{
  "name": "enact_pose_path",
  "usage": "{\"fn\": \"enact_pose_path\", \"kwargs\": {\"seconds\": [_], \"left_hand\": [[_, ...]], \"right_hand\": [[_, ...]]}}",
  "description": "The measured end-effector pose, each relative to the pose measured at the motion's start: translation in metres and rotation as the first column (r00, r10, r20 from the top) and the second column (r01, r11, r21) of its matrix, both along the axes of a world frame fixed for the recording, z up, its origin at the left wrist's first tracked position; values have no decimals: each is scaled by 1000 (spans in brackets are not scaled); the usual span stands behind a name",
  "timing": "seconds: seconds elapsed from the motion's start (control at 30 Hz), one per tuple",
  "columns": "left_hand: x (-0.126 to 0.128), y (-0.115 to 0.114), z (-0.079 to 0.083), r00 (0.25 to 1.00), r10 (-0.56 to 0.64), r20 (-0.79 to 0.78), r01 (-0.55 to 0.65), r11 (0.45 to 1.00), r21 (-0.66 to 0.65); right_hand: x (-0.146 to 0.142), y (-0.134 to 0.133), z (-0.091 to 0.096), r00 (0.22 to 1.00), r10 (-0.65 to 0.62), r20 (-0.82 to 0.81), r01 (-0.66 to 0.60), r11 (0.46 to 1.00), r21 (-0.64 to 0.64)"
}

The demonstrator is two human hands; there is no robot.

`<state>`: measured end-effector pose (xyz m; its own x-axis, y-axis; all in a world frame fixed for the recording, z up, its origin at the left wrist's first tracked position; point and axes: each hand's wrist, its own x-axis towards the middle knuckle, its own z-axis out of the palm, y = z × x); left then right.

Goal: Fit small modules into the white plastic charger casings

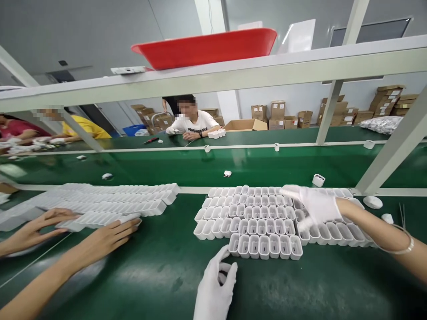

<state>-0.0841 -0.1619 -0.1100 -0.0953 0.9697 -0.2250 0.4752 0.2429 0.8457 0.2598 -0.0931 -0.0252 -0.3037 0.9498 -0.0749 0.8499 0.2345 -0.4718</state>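
Observation:
Rows of small white open-topped plastic shells stand packed together on the green belt in front of me. My right hand, in a white glove with a bangle on the wrist, lies over the right part of the block with its fingers stretched out flat on the shells. My left hand, also gloved, hovers low just before the nearest row, its fingers curled toward the thumb. Whether it holds anything there is hidden.
A co-worker's two bare hands press on a second block of white shells at the left. Single shells lie on the moving belt behind. A metal frame post slants at right; a red tray sits overhead. People sit across the line.

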Motion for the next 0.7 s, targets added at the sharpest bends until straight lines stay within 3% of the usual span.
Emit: {"fn": "enact_pose_path", "kwargs": {"seconds": [0.13, 0.27, 0.47, 0.7], "left_hand": [[2, 1, -3, 999, 9, -44, -10, 1000, -22], [2, 2, -4, 999, 14, -37, -16, 998, -55], [1, 0, -4, 999, 5, -51, -6, 999, -33], [-1, 2, -5, 999, 5, -46, -5, 1000, -13]], "right_hand": [[-7, -36, -18, 995, 75, 70, -75, 997, -4], [-15, -46, -30, 996, 61, 71, -60, 998, -8], [-15, -48, -31, 996, 54, 74, -53, 998, -21], [-24, -54, -20, 986, 29, 164, 0, 985, -172]]}}
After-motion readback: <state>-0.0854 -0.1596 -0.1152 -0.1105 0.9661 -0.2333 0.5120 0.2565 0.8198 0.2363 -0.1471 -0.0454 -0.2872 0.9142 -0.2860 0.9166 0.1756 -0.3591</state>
